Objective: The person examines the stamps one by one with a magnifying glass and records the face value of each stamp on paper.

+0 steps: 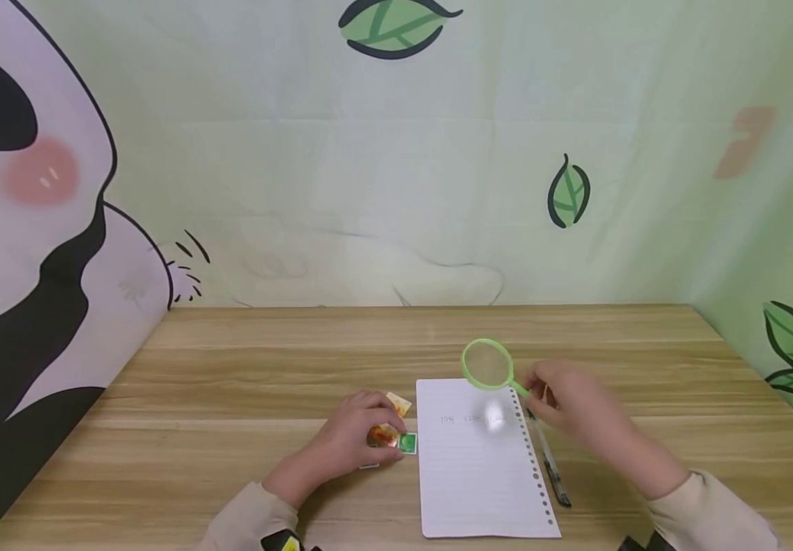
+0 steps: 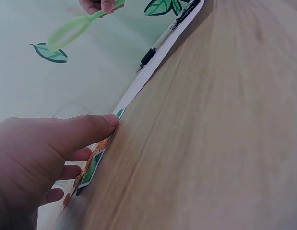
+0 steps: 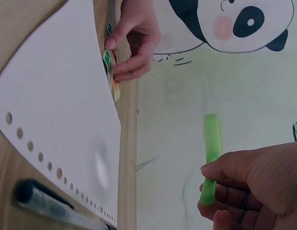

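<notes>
In the head view my right hand (image 1: 579,394) pinches the handle of a green-rimmed magnifying glass (image 1: 511,381) above the sheet's top edge. The right wrist view shows the magnifying glass (image 3: 213,139) edge-on, thumb and fingers around its handle. My left hand (image 1: 358,432) rests over several small stamp-like pictures left of the paper. Its thumb and forefinger lie at a green stamp-like picture (image 1: 407,443), with a gap between the fingertips. Under the fingers is an orange-red picture (image 1: 384,435), partly hidden; a yellowish one (image 1: 399,403) shows beyond them.
A lined, hole-punched sheet (image 1: 482,490) lies on the wooden table (image 1: 286,337), with faint handwriting near its top and a bright light spot. A black-and-clear pen (image 1: 553,467) lies along its right edge. Behind the table hangs a panda-and-leaf printed backdrop (image 1: 300,153).
</notes>
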`<state>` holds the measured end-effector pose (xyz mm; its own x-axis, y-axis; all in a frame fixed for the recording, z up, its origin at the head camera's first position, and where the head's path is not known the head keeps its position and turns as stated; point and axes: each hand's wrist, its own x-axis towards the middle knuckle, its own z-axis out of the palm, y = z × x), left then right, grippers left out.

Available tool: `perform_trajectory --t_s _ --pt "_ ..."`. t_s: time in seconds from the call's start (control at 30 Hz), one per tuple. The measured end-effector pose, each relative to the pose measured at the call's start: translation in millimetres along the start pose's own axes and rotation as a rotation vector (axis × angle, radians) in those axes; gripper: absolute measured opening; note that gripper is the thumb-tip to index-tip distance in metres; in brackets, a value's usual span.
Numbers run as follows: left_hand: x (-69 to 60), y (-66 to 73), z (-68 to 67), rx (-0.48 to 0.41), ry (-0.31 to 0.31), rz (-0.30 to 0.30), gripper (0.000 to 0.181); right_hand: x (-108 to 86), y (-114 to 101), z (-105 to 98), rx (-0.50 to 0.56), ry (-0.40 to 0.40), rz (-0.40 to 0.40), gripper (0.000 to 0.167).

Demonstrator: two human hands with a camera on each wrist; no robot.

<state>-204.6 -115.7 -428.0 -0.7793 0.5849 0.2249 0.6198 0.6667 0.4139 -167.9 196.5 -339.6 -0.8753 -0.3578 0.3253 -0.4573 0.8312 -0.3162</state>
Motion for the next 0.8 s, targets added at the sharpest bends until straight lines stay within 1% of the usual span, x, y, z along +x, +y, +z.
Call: perform_trajectory --t_s 0.17,0.43,0.53,0.63,0.8 --pt "-0.1 0.1 -0.6 -0.005 -0.003 -0.002 0.022 -3.1 -13 10 -0.018 0.011 -0.076 0.009" --pt "-1.2 -1.1 -0.5 -0.007 0.011 0.015 0.022 -8.6 -32 30 -0.078 0.019 -0.204 0.013" --pt "-1.4 -1.5 -0.1 -0.007 0.015 0.022 0.022 -9.8 -36 36 -0.084 -0.003 -0.23 0.014" --pt "-0.8 -1.5 0.4 0.015 0.026 0.036 0.022 -11.1 -41 42 -0.079 -0.023 -0.248 0.014" --pt "0.1 -1.5 0.2 0.045 0.033 0.054 0.023 -12.3 -48 51 -0.086 0.004 -0.304 0.016"
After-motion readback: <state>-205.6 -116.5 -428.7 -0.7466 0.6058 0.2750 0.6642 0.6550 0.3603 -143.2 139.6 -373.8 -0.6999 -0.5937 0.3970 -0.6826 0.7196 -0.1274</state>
